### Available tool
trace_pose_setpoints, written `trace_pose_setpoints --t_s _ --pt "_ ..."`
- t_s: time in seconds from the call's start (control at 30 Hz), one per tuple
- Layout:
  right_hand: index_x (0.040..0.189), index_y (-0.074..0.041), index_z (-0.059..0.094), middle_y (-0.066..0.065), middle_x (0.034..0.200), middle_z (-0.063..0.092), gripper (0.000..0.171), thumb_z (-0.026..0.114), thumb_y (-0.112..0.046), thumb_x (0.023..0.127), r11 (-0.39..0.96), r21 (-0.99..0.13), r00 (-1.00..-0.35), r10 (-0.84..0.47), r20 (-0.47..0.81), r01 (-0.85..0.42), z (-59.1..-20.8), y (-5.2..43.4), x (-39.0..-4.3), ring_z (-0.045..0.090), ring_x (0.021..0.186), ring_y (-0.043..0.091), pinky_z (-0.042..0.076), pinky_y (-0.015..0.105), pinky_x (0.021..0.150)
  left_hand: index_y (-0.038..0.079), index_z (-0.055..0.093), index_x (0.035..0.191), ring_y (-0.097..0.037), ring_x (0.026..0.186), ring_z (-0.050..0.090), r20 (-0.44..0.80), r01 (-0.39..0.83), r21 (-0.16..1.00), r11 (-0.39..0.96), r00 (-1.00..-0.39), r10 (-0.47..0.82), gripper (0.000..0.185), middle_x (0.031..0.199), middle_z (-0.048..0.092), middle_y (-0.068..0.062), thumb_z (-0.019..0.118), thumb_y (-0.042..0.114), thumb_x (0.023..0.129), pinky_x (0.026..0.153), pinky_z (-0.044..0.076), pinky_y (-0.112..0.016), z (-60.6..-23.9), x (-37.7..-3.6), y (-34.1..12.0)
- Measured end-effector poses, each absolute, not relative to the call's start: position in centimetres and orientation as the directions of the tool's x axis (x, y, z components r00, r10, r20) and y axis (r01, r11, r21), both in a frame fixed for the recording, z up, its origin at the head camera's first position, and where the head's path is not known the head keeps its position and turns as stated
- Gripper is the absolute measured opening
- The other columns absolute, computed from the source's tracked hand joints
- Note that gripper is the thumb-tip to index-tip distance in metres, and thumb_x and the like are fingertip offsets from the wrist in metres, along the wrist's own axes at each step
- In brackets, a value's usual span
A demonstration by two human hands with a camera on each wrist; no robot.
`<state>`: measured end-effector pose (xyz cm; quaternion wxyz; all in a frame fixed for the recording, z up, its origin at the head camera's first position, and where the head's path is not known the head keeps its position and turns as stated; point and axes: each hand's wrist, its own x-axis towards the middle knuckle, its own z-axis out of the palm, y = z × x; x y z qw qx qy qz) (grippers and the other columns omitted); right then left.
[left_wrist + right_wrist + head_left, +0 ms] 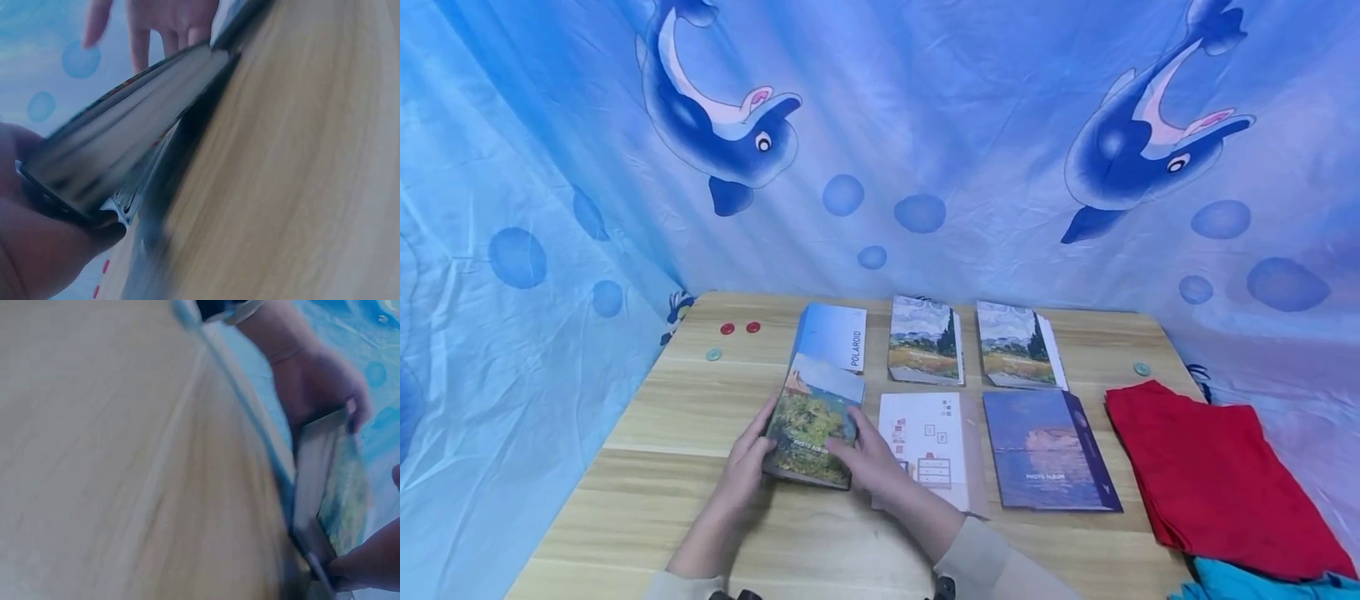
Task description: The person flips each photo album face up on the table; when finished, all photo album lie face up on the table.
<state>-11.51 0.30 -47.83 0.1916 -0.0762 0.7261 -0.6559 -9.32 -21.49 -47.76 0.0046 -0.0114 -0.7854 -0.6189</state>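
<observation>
A photo album (811,425) with a painted garden cover is between both hands at the front left, overlapping the lower end of a blue POLAROID album (835,333). My left hand (748,454) grips its left side; in the left wrist view the thumb and fingers bend round the corner of the album (119,131), whose page edges face the camera. My right hand (876,462) is at its right side. In the left wrist view this right hand (175,22) has straight fingers at the album's far edge and its thumb spread away. Dark covers show beneath the tilted album.
Two landscape-cover albums (925,342) (1018,346) lie at the back. A white album (921,450) and a purple-blue album (1045,450) lie in front of them. Red buttons (727,329) and green buttons (713,355) (1142,369) dot the table. Red cloth (1217,475) and teal cloth (1262,582) lie right.
</observation>
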Motion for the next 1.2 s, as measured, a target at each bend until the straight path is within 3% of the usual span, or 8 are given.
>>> trace_pose_setpoints --t_s 0.07,0.27,0.4,0.53,0.73,1.03,1.2 --pt "0.161 -0.012 0.025 0.019 0.164 0.024 0.078 0.062 -0.041 0.099 0.121 -0.980 -0.920 -0.343 -0.190 0.157 -47.5 0.3 -11.5 0.023 0.149 0.043 0.019 0.063 0.119 0.004 0.016 0.162 -0.041 0.153 0.006 -0.034 -0.025 0.966 0.256 -0.999 0.028 0.067 0.168 0.009 -0.020 0.038 -0.002 0.099 0.123 0.006 -0.055 -48.0 -9.4 -21.6" --pt "0.160 -0.008 0.028 0.020 0.163 0.028 0.076 0.062 -0.038 0.099 0.074 -0.984 -0.940 -0.292 -0.176 0.161 -47.4 0.6 -11.3 0.025 0.148 0.046 0.019 0.066 0.118 0.002 0.009 0.162 -0.040 0.153 0.009 -0.088 -0.077 0.905 0.418 -0.996 0.007 0.071 0.167 0.010 -0.022 0.050 0.012 0.104 0.123 0.009 -0.054 -48.3 -9.7 -21.3" --pt "0.159 -0.005 0.029 0.021 0.163 0.027 0.073 0.061 -0.035 0.101 0.034 -0.990 -0.948 -0.284 -0.143 0.139 -47.2 1.3 -11.4 0.025 0.148 0.044 0.021 0.058 0.120 0.001 0.011 0.161 -0.042 0.153 0.011 -0.006 -0.015 0.823 0.569 -1.000 -0.018 0.077 0.167 0.010 -0.023 0.055 0.025 0.104 0.123 0.012 -0.057 -47.8 -10.0 -20.8" --pt "0.158 -0.004 0.028 0.018 0.164 0.027 0.070 0.059 -0.032 0.102 -0.012 -0.995 -0.954 -0.288 -0.087 0.095 -46.5 2.8 -11.6 0.024 0.151 0.037 0.019 0.050 0.123 -0.003 0.018 0.160 -0.043 0.152 0.013 0.162 0.136 0.745 0.653 -0.987 0.021 0.078 0.166 0.013 -0.023 0.062 0.024 0.101 0.121 0.014 -0.060 -47.0 -10.3 -19.5" --pt "0.157 -0.004 0.032 0.020 0.162 0.030 0.064 0.059 -0.026 0.103 0.005 -1.000 -0.969 -0.246 0.000 -0.001 -45.8 5.1 -12.1 0.026 0.149 0.039 0.019 0.050 0.123 -0.003 0.029 0.157 -0.041 0.152 0.016 0.287 0.294 0.696 0.656 -0.950 0.122 0.074 0.165 0.023 -0.021 0.066 0.023 0.098 0.120 0.016 -0.062 -47.1 -10.7 -16.4" --pt "0.157 -0.014 0.036 0.009 0.160 0.038 0.067 0.065 -0.033 0.100 0.264 -0.956 -0.988 -0.124 0.095 -0.125 -46.2 9.1 -12.2 0.036 0.146 0.037 0.027 0.052 0.120 0.004 0.039 0.155 -0.039 0.150 0.024 0.312 0.409 0.648 0.643 -0.912 0.267 0.075 0.164 0.029 -0.016 0.069 0.037 0.095 0.118 0.022 -0.063 -48.2 -10.8 -12.2" --pt "0.159 -0.025 0.032 0.004 0.163 0.032 0.068 0.065 -0.030 0.099 0.201 -0.979 -0.998 -0.056 0.037 -0.048 -46.9 11.7 -12.1 0.029 0.149 0.032 0.023 0.051 0.121 0.005 0.040 0.154 -0.039 0.150 0.026 0.322 0.470 0.632 0.616 -0.882 0.343 0.075 0.165 0.027 -0.012 0.067 0.041 0.095 0.117 0.022 -0.064 -48.7 -10.7 -9.7"
